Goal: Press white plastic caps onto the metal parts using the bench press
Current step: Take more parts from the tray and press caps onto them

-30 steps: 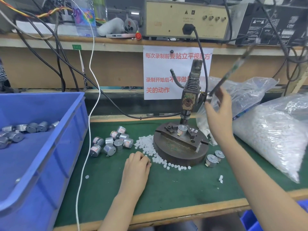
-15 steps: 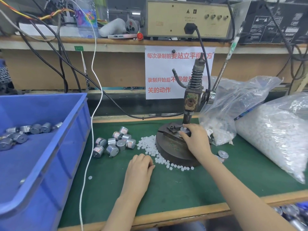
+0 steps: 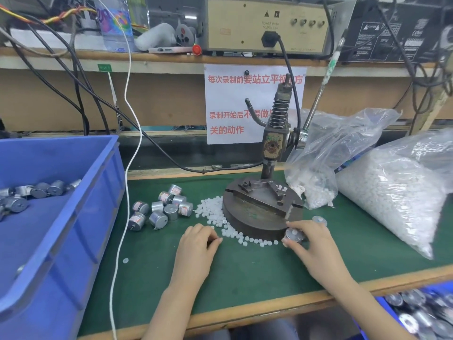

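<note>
The bench press [image 3: 274, 141] stands on a round dark base [image 3: 259, 224] with an empty fixture; its lever [image 3: 321, 92] points up. My right hand [image 3: 313, 244] holds a small metal part with a white cap [image 3: 293, 235] on the mat at the base's front right. Another metal part [image 3: 319, 220] lies just behind that hand. My left hand [image 3: 198, 241] rests curled on the mat by the loose white plastic caps [image 3: 213, 209]; a cap may be pinched in its fingertips, but I cannot tell. Several uncapped metal parts [image 3: 161, 209] lie left of the caps.
A blue bin [image 3: 81, 217] with several metal parts stands at the left. Two clear bags of white caps [image 3: 397, 192] fill the right side. A white cord [image 3: 127, 192] hangs across the green mat [image 3: 245, 278]. Another blue bin [image 3: 421, 315] with parts sits below the bench's right edge.
My right hand let go of the lever, took the metal part out of the press fixture and brought it down to the mat at the base's front right. The lever swung up.
</note>
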